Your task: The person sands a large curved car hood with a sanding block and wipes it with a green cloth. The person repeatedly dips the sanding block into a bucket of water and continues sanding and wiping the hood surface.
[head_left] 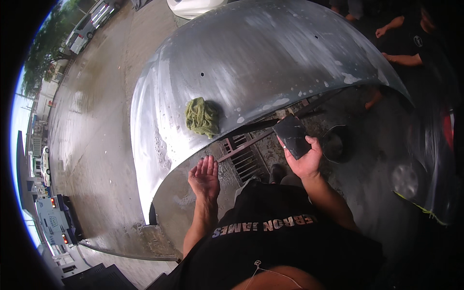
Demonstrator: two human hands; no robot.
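Note:
A wet, silver-grey car hood [251, 53] lies in front of me, with soapy-looking patches and drops along its near edge. My right hand [308, 159] holds a dark sheet of sandpaper [293, 135], its face turned up and marked with creases. The thumb presses on one side of the sheet, and some fingers are hidden behind it. Palm up, my left hand [205, 180] is open with nothing in it, just short of the hood's near edge. Between that hand and the hood's middle, a crumpled green cloth [202, 117] rests on the metal.
Below the hood runs a brown metal stand bar [244, 147], over a floor drain grate [244, 164]. A black bucket [337, 143] stands on the floor at the right. Other people [403, 48] are at the far right. Parked vehicles [82, 34] line the wet yard at the left.

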